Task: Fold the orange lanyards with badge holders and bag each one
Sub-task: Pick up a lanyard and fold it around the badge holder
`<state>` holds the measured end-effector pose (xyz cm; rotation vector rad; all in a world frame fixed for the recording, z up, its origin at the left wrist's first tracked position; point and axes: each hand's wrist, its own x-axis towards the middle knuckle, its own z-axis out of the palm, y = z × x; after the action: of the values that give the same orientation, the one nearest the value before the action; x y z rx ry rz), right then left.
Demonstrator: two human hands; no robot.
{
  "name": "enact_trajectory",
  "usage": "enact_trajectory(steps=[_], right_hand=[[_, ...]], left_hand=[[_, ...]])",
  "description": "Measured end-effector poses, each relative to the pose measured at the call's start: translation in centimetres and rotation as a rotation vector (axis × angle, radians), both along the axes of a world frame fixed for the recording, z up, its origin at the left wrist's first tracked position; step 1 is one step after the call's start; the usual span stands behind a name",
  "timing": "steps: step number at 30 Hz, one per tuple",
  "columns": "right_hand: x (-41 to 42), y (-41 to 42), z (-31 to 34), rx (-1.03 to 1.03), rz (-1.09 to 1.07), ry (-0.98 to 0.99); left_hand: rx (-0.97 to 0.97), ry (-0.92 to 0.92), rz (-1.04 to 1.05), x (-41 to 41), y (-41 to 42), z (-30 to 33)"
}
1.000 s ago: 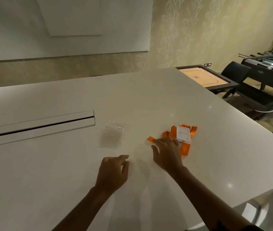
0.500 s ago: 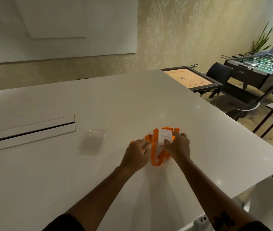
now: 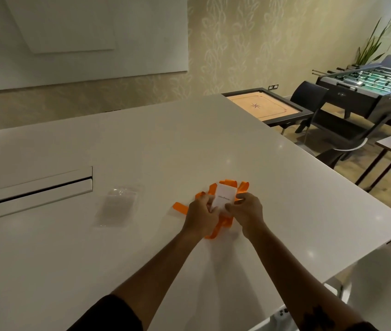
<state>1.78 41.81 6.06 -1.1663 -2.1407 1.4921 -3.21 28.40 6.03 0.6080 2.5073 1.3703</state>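
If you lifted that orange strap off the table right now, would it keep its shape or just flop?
Probably flop: the orange lanyard lies in loose, uneven loops on the table, like thin ribbon. It looks light. The white badge holder seems flat and stiffer, so it would likely dangle as the heavier end.

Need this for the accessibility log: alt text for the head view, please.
Both hands, left hand and right hand, gather an orange lanyard with a white badge holder on a white table. A clear plastic bag lies flat to their left; game tables stand behind.
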Motion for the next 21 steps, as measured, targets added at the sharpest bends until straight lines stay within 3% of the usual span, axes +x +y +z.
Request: enact_trajectory(steps=[4,17,21], right_hand=[[-0.1,-0.1,1.0,-0.04,0.027,0.109],[-2.3,-5.3,9.6,0.107,0.33,0.357],[-2.5,-8.4,11.1,-0.004,0.438,0.43]], left_hand=[[0.108,-0.048,0.084,-0.2,-0.4,0.7],[0.336,-0.083,0.202,-3.4,-7.7,8.0],[0.422,-0.066,0.219,-3.3,-10.7,10.3]])
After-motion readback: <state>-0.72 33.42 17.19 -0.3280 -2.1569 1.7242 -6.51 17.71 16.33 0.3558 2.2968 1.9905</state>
